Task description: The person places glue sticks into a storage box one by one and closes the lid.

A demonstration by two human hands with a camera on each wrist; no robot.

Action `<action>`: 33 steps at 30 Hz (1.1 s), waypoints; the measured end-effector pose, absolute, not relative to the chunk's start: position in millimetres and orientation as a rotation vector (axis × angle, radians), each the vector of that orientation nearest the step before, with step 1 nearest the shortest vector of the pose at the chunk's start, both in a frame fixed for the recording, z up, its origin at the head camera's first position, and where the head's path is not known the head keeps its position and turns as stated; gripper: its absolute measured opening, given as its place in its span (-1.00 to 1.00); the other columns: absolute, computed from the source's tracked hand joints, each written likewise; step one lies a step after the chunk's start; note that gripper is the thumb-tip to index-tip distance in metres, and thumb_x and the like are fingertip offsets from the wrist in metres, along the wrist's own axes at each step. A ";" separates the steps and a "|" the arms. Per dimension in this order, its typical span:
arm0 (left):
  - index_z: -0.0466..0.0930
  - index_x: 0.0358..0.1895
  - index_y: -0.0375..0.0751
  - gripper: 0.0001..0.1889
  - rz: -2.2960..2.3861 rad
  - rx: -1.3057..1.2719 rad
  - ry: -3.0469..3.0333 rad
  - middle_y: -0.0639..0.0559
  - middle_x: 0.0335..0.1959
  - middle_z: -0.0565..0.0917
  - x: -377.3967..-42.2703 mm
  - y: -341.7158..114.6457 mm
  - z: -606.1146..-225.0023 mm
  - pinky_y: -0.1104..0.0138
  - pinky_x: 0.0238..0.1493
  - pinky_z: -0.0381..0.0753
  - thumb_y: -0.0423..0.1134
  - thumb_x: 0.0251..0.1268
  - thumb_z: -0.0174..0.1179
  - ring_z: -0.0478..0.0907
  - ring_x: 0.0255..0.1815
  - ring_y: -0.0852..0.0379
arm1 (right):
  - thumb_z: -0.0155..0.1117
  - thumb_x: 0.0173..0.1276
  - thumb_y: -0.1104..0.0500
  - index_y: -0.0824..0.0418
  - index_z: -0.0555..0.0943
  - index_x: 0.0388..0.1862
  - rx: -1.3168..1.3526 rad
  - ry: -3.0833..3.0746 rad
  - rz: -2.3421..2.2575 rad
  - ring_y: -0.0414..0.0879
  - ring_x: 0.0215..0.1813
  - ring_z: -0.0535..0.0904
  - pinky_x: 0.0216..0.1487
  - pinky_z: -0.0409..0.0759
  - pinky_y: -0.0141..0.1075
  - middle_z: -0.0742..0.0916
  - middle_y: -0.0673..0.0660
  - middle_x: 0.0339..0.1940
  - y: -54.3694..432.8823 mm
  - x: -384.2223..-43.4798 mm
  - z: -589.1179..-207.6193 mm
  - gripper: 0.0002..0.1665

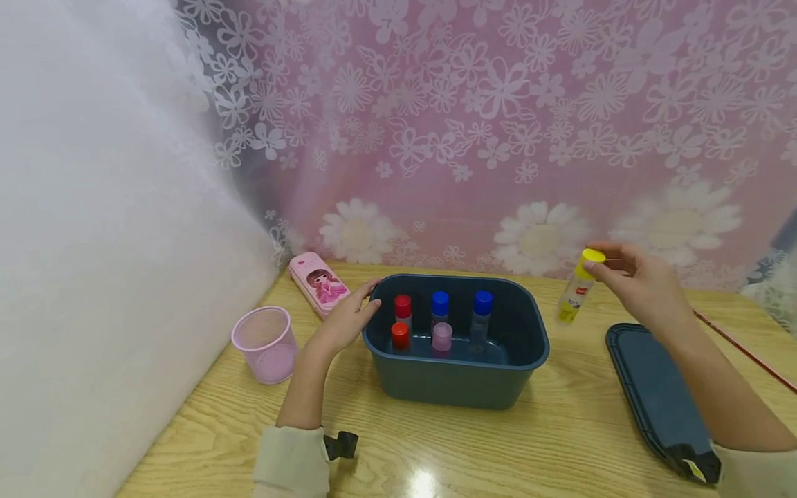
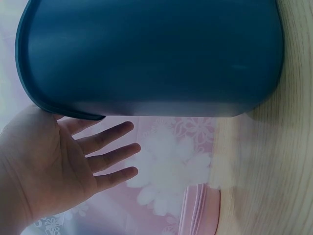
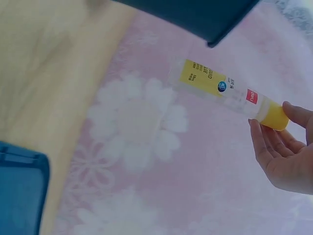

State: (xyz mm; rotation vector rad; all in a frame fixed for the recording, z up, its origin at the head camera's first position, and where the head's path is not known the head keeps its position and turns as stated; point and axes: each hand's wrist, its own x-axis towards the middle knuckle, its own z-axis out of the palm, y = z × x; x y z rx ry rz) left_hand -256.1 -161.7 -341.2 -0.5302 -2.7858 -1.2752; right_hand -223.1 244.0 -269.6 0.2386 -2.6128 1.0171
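Note:
My right hand (image 1: 644, 280) pinches the yellow cap of a clear liquid glue bottle (image 3: 215, 85), thumb on one side and fingers on the other. The tilted bottle hangs to the right of a dark blue-green plastic bin (image 1: 448, 384). At the bin's left end rests my left hand (image 1: 345, 321), thumb over the rim; its other fingers extend straight outside the wall in the left wrist view. Inside the bin stand several bottles: red-capped ones (image 1: 402, 306), blue-capped ones (image 1: 482, 303) and one with a pale purple cap (image 1: 442, 333).
A dark blue lid (image 1: 654, 387) lies flat beneath my right forearm, with a thin red stick (image 1: 747, 349) beyond it. Left of the bin are a pink mesh cup (image 1: 268, 346) and a pink pencil case (image 1: 319, 283). A floral curtain (image 1: 473, 138) hangs behind the wooden table (image 1: 373, 449).

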 end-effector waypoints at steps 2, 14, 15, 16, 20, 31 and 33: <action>0.16 0.38 -0.15 -0.50 -1.274 -0.528 -2.788 -0.22 0.28 0.30 -256.0 -161.8 -341.2 -0.06 0.21 0.17 -0.16 0.42 -0.09 0.21 0.29 -0.11 | 0.07 0.36 -0.09 0.24 0.39 0.25 0.261 -2.595 1.008 0.22 0.03 0.43 -0.36 0.35 -0.58 0.53 0.33 0.04 239.0 -220.8 -262.8 -0.39; 0.16 0.39 -0.12 -0.49 -1.276 -0.502 -2.800 -0.20 0.29 0.30 -256.2 -162.2 -341.8 -0.06 0.20 0.19 -0.15 0.42 -0.09 0.22 0.28 -0.11 | 0.15 0.34 0.00 0.19 0.46 0.20 0.390 -2.508 1.039 0.00 -0.10 0.51 -0.31 0.39 -0.62 0.59 0.22 -0.03 204.1 -206.1 -236.1 -0.50; 0.16 0.39 -0.11 -0.49 -1.275 -0.501 -2.800 -0.19 0.29 0.30 -256.5 -162.3 -342.0 -0.06 0.20 0.19 -0.15 0.41 -0.09 0.22 0.28 -0.11 | 0.15 0.34 0.02 0.18 0.47 0.19 0.406 -2.499 1.051 -0.06 -0.12 0.52 -0.30 0.40 -0.62 0.59 0.21 -0.04 201.1 -205.7 -236.1 -0.51; 0.16 0.39 -0.11 -0.50 -1.276 -0.501 -2.799 -0.19 0.29 0.30 -256.6 -162.2 -342.1 -0.05 0.20 0.19 -0.15 0.41 -0.09 0.22 0.28 -0.11 | 0.16 0.34 0.04 0.19 0.47 0.18 0.436 -2.487 1.060 -0.10 -0.13 0.52 -0.28 0.41 -0.62 0.60 0.21 -0.05 198.0 -205.4 -236.5 -0.53; 0.16 0.38 -0.11 -0.50 -1.275 -0.497 -2.799 -0.19 0.29 0.30 -256.6 -161.9 -342.1 -0.05 0.20 0.19 -0.14 0.42 -0.09 0.22 0.28 -0.10 | 0.17 0.34 0.12 0.19 0.49 0.17 0.540 -2.454 1.079 -0.26 -0.17 0.51 -0.27 0.44 -0.60 0.61 0.22 -0.07 186.8 -205.0 -241.8 -0.56; 0.17 0.38 -0.11 -0.50 -1.278 -0.506 -2.796 -0.18 0.30 0.29 -257.3 -160.6 -341.8 -0.05 0.21 0.18 -0.13 0.42 -0.10 0.21 0.29 -0.09 | 0.18 0.33 0.15 0.25 0.51 0.09 0.648 -2.493 1.138 0.05 -0.23 0.61 -0.27 0.52 -0.52 0.64 0.19 -0.16 161.2 -205.2 -264.2 -0.62; 0.17 0.38 -0.12 -0.50 -1.279 -0.512 -2.793 -0.18 0.30 0.29 -257.3 -161.0 -342.0 -0.04 0.21 0.18 -0.13 0.42 -0.10 0.21 0.29 -0.09 | 0.19 0.32 0.15 0.25 0.51 0.09 0.651 -2.510 1.157 0.04 -0.19 0.61 -0.25 0.52 -0.51 0.64 0.18 -0.15 158.5 -206.2 -269.4 -0.62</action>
